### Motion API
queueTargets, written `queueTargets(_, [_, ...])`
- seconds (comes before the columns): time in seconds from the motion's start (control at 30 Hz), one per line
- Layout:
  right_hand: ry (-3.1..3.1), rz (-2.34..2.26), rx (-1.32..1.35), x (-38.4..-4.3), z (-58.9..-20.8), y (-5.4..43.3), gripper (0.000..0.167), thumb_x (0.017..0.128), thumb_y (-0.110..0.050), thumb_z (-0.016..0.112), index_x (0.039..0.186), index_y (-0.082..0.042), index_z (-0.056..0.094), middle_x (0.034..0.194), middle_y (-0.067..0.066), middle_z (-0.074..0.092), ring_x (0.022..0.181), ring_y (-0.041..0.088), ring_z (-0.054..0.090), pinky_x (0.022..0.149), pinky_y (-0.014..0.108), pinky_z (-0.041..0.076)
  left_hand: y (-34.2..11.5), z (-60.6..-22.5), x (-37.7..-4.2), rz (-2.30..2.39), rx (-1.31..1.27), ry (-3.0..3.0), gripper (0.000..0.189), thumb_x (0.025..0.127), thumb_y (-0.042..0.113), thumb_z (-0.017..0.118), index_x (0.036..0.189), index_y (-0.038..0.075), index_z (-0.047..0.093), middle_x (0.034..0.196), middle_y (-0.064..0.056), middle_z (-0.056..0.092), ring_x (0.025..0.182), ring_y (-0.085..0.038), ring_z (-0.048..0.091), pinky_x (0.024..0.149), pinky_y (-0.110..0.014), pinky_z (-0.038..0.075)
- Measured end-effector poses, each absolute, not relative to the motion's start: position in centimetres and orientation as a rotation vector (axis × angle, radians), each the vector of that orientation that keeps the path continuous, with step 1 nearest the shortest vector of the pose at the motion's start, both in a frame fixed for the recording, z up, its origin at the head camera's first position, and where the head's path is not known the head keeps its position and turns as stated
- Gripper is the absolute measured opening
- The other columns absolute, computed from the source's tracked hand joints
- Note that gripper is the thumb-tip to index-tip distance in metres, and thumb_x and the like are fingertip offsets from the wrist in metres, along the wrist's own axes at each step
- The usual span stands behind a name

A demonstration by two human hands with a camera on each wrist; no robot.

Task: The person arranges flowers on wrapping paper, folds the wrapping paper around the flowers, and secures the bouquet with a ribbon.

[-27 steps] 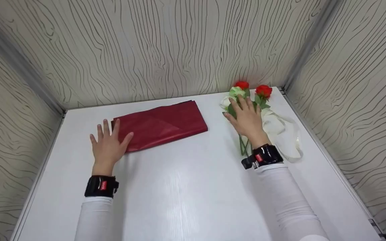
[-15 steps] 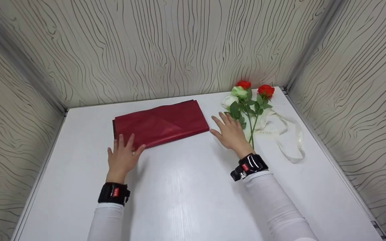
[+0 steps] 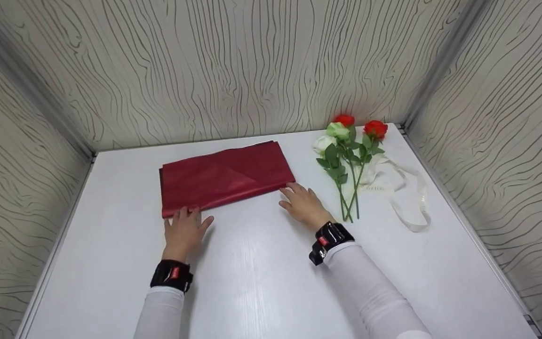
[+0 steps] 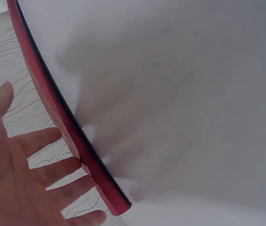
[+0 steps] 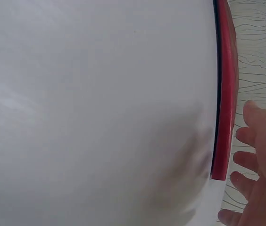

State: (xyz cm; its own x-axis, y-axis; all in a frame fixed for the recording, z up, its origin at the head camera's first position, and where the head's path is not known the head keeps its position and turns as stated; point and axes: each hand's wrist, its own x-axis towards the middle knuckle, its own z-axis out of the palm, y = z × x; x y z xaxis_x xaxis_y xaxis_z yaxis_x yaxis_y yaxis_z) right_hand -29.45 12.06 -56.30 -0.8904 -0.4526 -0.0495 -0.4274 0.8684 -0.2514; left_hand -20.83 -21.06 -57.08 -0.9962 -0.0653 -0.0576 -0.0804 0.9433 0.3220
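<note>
A folded dark red sheet [image 3: 226, 176], with a black layer showing at its edges, lies flat on the white table [image 3: 243, 282]. My left hand [image 3: 184, 233] is at its near left corner, fingers spread and fingertips right at the near edge. In the left wrist view, the fingertips of the left hand [image 4: 43, 174] overlap the red fold [image 4: 69, 125]. At the near right corner is my right hand [image 3: 305, 205], fingers apart and slightly bent. The right wrist view shows this hand [image 5: 260, 160] beside the end of the fold [image 5: 226, 94], holding nothing.
Artificial roses lie at the back right: red ones [image 3: 375, 129], a pale green one [image 3: 338, 131] and a white one [image 3: 323, 143], their stems [image 3: 353, 193] toward me. A loose cream ribbon [image 3: 422, 202] curls beside them. Patterned panels [image 3: 233, 70] enclose the table.
My right hand has moved left and toward me, from over the roses to the sheet's near right corner. My left hand has come nearer and rightward, from the sheet's left end to its near edge.
</note>
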Motion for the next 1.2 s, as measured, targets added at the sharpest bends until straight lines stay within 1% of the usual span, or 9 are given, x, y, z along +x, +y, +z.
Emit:
queueTargets(0.13, [2.907, -0.343, -0.657, -29.8, -56.7, 11.7, 0.050, 0.104, -0.038, 0.047, 0.147, -0.013, 0.046, 0.153, 0.013, 0.037, 0.142, 0.030, 0.031, 0.110, 0.060, 0.024, -20.7, -57.2, -20.7, 0.502, -0.101, 3.070, 0.068, 0.098, 0.054, 0.050, 0.147, 0.007, 0.045, 0.143, -0.024, 0.042, 0.136, -0.044, 0.033, 0.104, -0.074, 0.016])
queueTargets(0.3, [2.908, -0.321, -0.671, -30.1, -57.1, 11.7, 0.050, 0.104, -0.038, 0.047, 0.145, -0.011, 0.048, 0.150, 0.013, 0.040, 0.140, 0.030, 0.034, 0.110, 0.060, 0.025, -20.3, -57.4, -20.4, 0.461, -0.067, 3.071, 0.064, 0.098, 0.050, 0.051, 0.146, 0.008, 0.045, 0.146, -0.020, 0.042, 0.135, -0.040, 0.037, 0.104, -0.074, 0.017])
queueTargets(0.47, [2.900, -0.305, -0.665, -30.0, -57.1, 11.7, 0.049, 0.104, -0.037, 0.048, 0.144, -0.009, 0.050, 0.146, 0.014, 0.045, 0.136, 0.032, 0.039, 0.109, 0.060, 0.026, -20.2, -57.9, -20.2, 0.500, -0.101, 3.002, 0.064, 0.099, 0.049, 0.051, 0.145, 0.005, 0.047, 0.148, -0.020, 0.041, 0.137, -0.041, 0.035, 0.105, -0.074, 0.011])
queueTargets(0.57, [2.897, -0.291, -0.672, -29.8, -57.1, 11.8, 0.048, 0.103, -0.036, 0.049, 0.143, -0.009, 0.052, 0.143, 0.014, 0.046, 0.133, 0.033, 0.043, 0.108, 0.061, 0.027, -20.2, -58.1, -20.1, 0.509, -0.102, 3.020, 0.065, 0.097, 0.049, 0.054, 0.146, 0.006, 0.045, 0.148, -0.020, 0.041, 0.136, -0.042, 0.035, 0.104, -0.075, 0.012])
queueTargets(0.7, [2.909, -0.249, -0.695, -29.4, -57.1, 12.2, 0.046, 0.103, -0.036, 0.049, 0.142, -0.012, 0.054, 0.140, 0.011, 0.048, 0.131, 0.033, 0.044, 0.107, 0.061, 0.029, -20.2, -58.1, -19.9, 0.519, -0.099, 3.038, 0.064, 0.097, 0.047, 0.057, 0.145, 0.006, 0.046, 0.145, -0.019, 0.043, 0.134, -0.042, 0.039, 0.103, -0.075, 0.011])
queueTargets(0.8, [2.905, -0.240, -0.699, -28.6, -56.9, 12.6, 0.045, 0.103, -0.036, 0.050, 0.142, -0.013, 0.054, 0.141, 0.011, 0.049, 0.131, 0.033, 0.044, 0.105, 0.061, 0.031, -20.3, -58.0, -19.8, 0.531, -0.104, 3.035, 0.062, 0.097, 0.046, 0.057, 0.144, 0.006, 0.048, 0.144, -0.018, 0.045, 0.132, -0.041, 0.040, 0.103, -0.076, 0.009])
queueTargets(0.93, [2.865, -0.237, -0.690, -27.2, -56.4, 12.9, 0.048, 0.102, -0.037, 0.052, 0.143, -0.012, 0.052, 0.141, 0.013, 0.047, 0.129, 0.035, 0.045, 0.099, 0.059, 0.037, -20.4, -57.7, -19.9, 0.533, -0.105, 3.017, 0.059, 0.097, 0.046, 0.056, 0.140, 0.006, 0.051, 0.141, -0.019, 0.048, 0.130, -0.041, 0.043, 0.104, -0.076, 0.008])
queueTargets(1.07, [2.809, -0.205, -0.674, -25.4, -55.6, 12.7, 0.053, 0.100, -0.038, 0.056, 0.144, -0.009, 0.050, 0.138, 0.015, 0.048, 0.125, 0.036, 0.047, 0.095, 0.059, 0.041, -20.7, -57.4, -20.4, 0.503, -0.081, 3.014, 0.056, 0.098, 0.045, 0.056, 0.135, 0.003, 0.053, 0.135, -0.021, 0.051, 0.126, -0.042, 0.047, 0.103, -0.077, 0.010])
queueTargets(1.2, [2.790, -0.130, -0.696, -23.3, -55.3, 12.2, 0.053, 0.098, -0.039, 0.058, 0.140, -0.007, 0.053, 0.131, 0.016, 0.049, 0.122, 0.036, 0.048, 0.093, 0.058, 0.042, -20.9, -57.2, -20.8, 0.475, -0.064, 3.016, 0.055, 0.097, 0.042, 0.057, 0.132, 0.000, 0.055, 0.132, -0.024, 0.052, 0.123, -0.043, 0.049, 0.102, -0.077, 0.011])
